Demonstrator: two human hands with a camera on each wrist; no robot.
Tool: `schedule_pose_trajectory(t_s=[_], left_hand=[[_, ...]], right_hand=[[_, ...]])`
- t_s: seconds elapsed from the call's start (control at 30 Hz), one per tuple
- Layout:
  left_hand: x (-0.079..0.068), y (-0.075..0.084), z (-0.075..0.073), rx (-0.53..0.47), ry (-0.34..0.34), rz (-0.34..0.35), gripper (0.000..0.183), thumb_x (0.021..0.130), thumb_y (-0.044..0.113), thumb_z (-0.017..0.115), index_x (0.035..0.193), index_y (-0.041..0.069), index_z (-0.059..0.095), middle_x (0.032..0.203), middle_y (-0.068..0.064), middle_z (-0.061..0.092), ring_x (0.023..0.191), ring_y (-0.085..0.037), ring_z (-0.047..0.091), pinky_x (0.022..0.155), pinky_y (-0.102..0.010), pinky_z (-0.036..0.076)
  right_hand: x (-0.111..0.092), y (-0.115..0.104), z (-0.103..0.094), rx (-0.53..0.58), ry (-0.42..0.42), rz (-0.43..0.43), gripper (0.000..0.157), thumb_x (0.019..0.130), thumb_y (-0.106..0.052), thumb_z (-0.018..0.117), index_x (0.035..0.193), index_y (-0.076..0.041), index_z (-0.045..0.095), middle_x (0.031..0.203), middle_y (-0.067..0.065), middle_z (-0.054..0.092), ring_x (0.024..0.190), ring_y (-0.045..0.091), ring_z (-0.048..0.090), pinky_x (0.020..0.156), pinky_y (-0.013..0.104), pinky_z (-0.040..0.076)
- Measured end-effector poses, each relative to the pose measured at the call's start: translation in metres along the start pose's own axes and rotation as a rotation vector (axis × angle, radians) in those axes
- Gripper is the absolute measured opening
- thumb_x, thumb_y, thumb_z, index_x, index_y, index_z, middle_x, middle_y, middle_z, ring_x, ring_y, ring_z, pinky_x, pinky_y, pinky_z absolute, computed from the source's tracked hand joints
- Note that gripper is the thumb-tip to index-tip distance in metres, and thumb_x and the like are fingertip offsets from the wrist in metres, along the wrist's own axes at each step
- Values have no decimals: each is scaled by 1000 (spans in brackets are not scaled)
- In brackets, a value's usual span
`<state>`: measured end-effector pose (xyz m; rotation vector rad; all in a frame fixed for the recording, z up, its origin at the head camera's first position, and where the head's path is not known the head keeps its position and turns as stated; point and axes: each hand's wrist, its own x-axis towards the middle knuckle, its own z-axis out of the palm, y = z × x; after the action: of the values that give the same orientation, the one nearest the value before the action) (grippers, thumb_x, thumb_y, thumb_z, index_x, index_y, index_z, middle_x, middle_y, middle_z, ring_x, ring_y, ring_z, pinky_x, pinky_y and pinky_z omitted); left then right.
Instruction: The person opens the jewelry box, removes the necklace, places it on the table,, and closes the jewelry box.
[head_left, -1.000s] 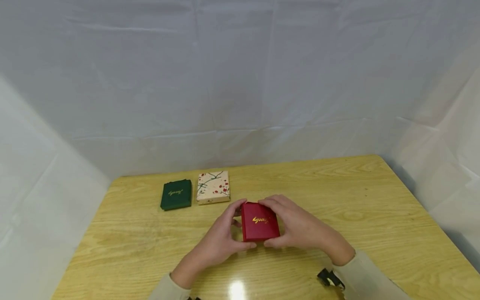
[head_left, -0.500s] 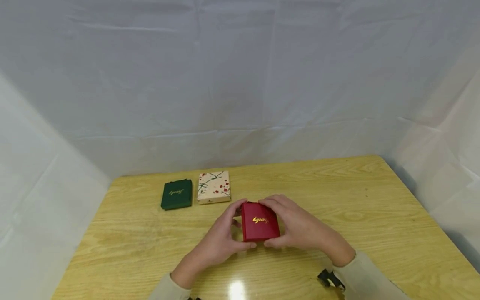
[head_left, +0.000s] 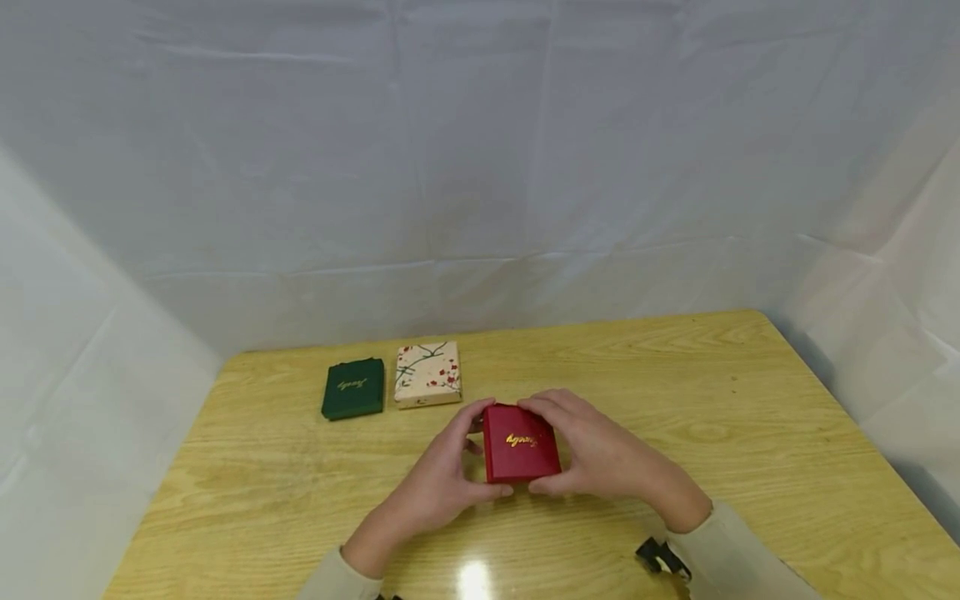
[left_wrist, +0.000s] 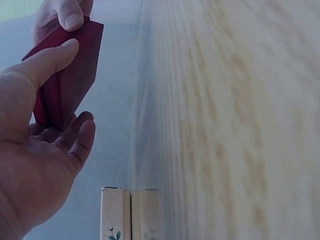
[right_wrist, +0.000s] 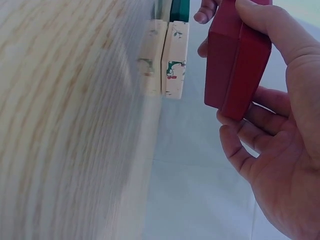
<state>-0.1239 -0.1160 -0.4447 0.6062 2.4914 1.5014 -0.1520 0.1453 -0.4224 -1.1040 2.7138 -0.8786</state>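
A square, dark-red box with gold lettering on top (head_left: 522, 457) is held clear of the pale wood-grain bench (head_left: 675, 383), between the left hand (head_left: 438, 487) and the right hand (head_left: 603, 450). Each grip is parted about as far as the box is deep, thumb on the near side and fingers round the far side; both have hold of it. The step in hand looks like steadying the box, which appears closed. The next move calls for both hands to stay level and firm at the corners. A dark-green square box (head_left: 354, 400) and a cream, flower-patterned square box (head_left: 427, 377) rest near the bench's far edge.
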Motion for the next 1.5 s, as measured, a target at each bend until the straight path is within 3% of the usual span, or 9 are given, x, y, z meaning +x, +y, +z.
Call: schedule_pose_trajectory(t_s=[0.43,0.7,1.07,1.5], left_hand=[[-1,3,-2,23,15,27,107,80,16,96,165,19,30,151,5,51,125,-14,55,102,-41,53],[-1,3,-2,21,8,7,110,81,15,95,166,15,26,152,2,50,127,-14,54,105,-40,52],[-1,3,-2,17,7,0,109,81,15,95,166,15,26,151,2,50,126,-15,54,105,-41,52],[-2,2,-3,-4,-7,4,107,82,14,95,166,19,28,151,4,50,129,-14,53,106,-41,52]], right_hand=[[0,0,0,13,-4,2,97,79,-41,95,156,-8,47,152,4,52,139,25,49,111,50,48],[0,0,0,13,-2,3,97,80,-42,94,157,-10,46,152,2,51,138,24,49,111,51,47],[1,-1,0,-25,30,-16,99,77,-43,96,157,-10,47,151,3,52,137,25,50,112,51,46],[0,-1,-2,10,11,-2,98,79,-41,95,158,-10,46,152,2,51,138,23,49,112,50,47]])
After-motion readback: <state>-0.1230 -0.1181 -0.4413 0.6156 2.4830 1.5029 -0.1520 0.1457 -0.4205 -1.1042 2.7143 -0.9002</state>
